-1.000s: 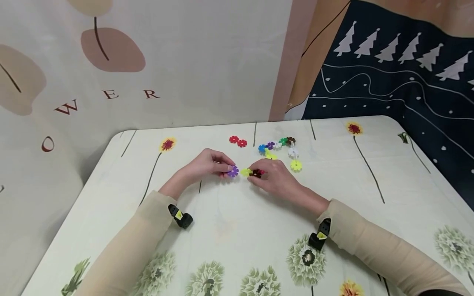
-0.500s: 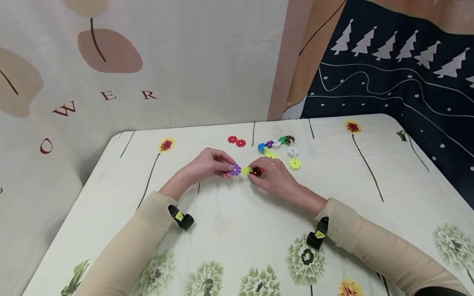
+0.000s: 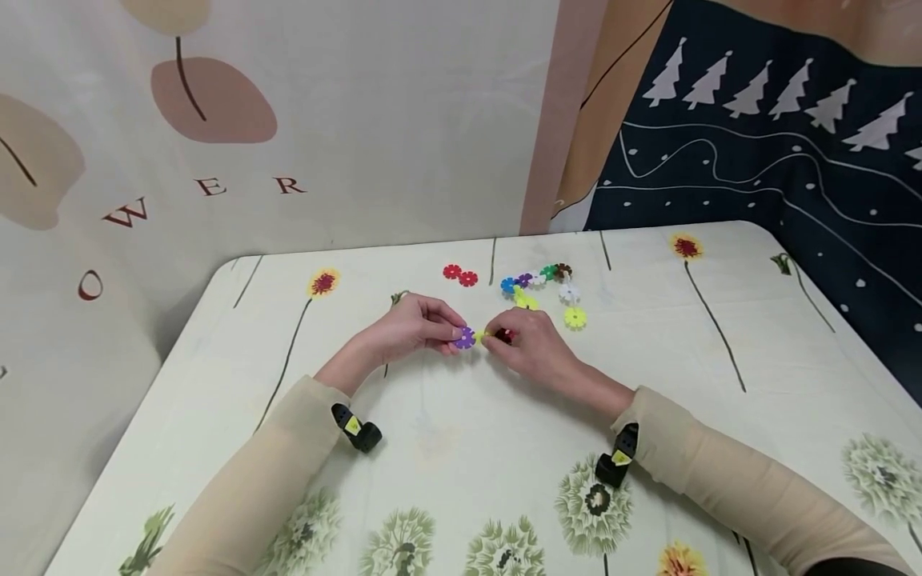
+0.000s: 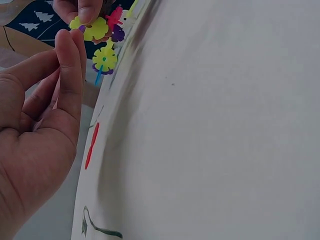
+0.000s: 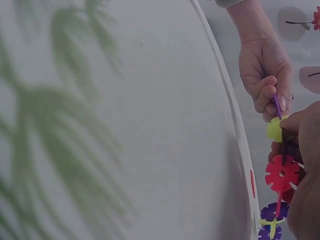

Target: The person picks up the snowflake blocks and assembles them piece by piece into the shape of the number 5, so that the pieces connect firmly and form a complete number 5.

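My left hand (image 3: 421, 324) pinches a purple notched snowflake disc (image 3: 464, 338) between thumb and fingertips over the middle of the table. Close by on the right, my right hand (image 3: 533, 340) grips a yellow snowflake disc (image 5: 274, 130). The purple disc's edge meets the yellow one in the right wrist view; whether their notches are locked cannot be told. A dark brown disc (image 3: 505, 337), partly covered by the right fingers, and a red disc (image 5: 281, 173) sit beside the yellow one. In the left wrist view the yellow disc lies under the right thumb.
Behind the hands, two red discs (image 3: 459, 275) lie together on the flower-print table cover (image 3: 432, 480). To their right stretches a curved row of joined discs, with blue (image 3: 507, 286), green (image 3: 550, 272), white (image 3: 569, 293) and yellow (image 3: 575, 318) ones among them.
My left hand has moved right with the purple disc, closing the gap to the yellow disc. The right hand has stayed nearly in place, still holding its piece.
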Demonstrator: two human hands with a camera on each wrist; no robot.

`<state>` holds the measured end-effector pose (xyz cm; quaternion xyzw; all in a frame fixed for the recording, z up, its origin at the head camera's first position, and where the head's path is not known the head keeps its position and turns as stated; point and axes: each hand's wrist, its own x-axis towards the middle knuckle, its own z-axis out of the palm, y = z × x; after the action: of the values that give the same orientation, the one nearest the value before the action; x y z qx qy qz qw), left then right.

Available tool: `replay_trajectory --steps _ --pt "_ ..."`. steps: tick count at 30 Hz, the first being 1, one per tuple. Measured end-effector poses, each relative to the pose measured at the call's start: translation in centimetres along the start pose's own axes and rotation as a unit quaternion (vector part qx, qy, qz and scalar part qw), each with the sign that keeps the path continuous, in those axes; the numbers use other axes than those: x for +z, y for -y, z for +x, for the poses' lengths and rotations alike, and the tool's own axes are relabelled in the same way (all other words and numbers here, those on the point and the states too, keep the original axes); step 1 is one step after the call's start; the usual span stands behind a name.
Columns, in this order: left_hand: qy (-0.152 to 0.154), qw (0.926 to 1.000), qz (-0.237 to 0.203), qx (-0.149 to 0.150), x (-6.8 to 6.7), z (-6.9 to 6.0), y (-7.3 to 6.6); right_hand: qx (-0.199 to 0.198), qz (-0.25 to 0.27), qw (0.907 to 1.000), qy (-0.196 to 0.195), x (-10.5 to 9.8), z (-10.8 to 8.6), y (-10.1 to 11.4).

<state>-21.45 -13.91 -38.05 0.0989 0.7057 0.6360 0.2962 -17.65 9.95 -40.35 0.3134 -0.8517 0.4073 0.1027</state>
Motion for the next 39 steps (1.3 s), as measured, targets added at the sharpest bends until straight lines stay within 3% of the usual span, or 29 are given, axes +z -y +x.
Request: replay_trajectory --steps 11,19,27,35,39 --pt "-0.005 0.9999 -0.014 0.003 0.0 0.0 0.5 -0.023 0.061 0.9976 -0.024 0.0 0.0 -0.6" --pt "-0.007 0.9998 -0.014 0.011 0.4 0.2 0.1 -0.037 0.094 0.9937 -0.048 -0.3 0.1 -1.1" --pt "-0.008 0.9998 -0.018 0.005 1.2 0.4 -0.6 -0.056 0.115 0.991 -0.038 -0.6 0.2 -1.6" --pt "-0.032 0.9992 -0.024 0.0 0.8 0.5 -0.7 0.002 0.076 0.997 -0.013 -0.7 0.6 -1.0" --pt "-0.04 0.9983 -0.042 -0.001 0.6 0.6 -0.7 0.029 0.082 0.9962 -0.002 -0.5 0.7 -0.6"
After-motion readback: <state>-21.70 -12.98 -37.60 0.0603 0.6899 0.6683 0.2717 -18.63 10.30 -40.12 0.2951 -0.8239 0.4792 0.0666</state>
